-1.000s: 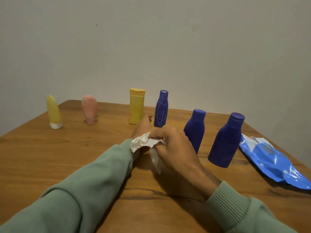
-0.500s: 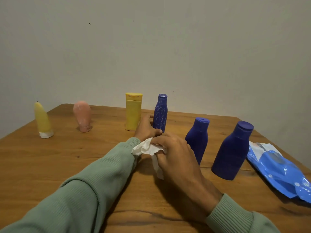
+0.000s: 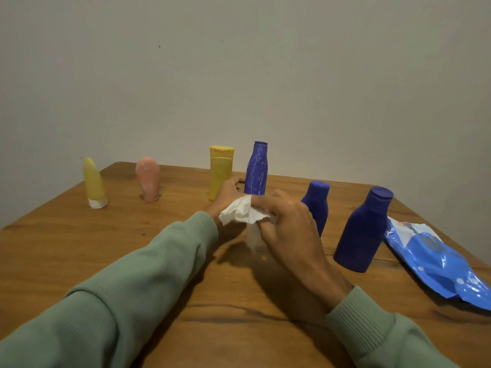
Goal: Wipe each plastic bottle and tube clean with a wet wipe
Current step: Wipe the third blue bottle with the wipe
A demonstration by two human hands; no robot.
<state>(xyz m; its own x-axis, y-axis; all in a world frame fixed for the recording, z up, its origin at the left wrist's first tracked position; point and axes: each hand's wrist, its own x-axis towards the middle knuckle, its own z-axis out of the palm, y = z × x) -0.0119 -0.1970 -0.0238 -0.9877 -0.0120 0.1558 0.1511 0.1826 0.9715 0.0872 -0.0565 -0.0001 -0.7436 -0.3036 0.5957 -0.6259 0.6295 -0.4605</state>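
Plain grey wall backs a wooden bench (image 3: 79, 261), and six containers stand in a loose row across the middle of the frame. From left to right they are a white-capped yellow tube (image 3: 94, 181), a pink tube (image 3: 148, 177), a yellow flip-top tube (image 3: 221, 171), a scribbled blue bottle (image 3: 256, 168), a small blue bottle (image 3: 316, 203) and a large blue bottle (image 3: 364, 229). A blue wipe pack (image 3: 438, 261) lies flat at the right edge.

Both green-sleeved arms meet at centre frame. The right hand (image 3: 289, 227) pinches a crumpled wet wipe (image 3: 244, 212) between its curled fingers (image 3: 276, 200) and thumb, with a fold hanging toward the wood.

The left hand (image 3: 228, 189) reaches past the wipe into the gap between the flip-top tube and the scribbled bottle, and one digit lies against that bottle's lower left side. The wipe hides the rest, so I cannot tell whether the hand grips it.

The scribbled bottle stands upright with its long axis vertical, just above and beyond both hands in the frame. The left hand is the nearer, at the bottle's base, while the wipe sits just below and in front of it. It looks like the next container to be cleaned. The wipe would have to travel up along that vertical body while the left hand steadies it, and the flip-top tube just beside it could be knocked over.
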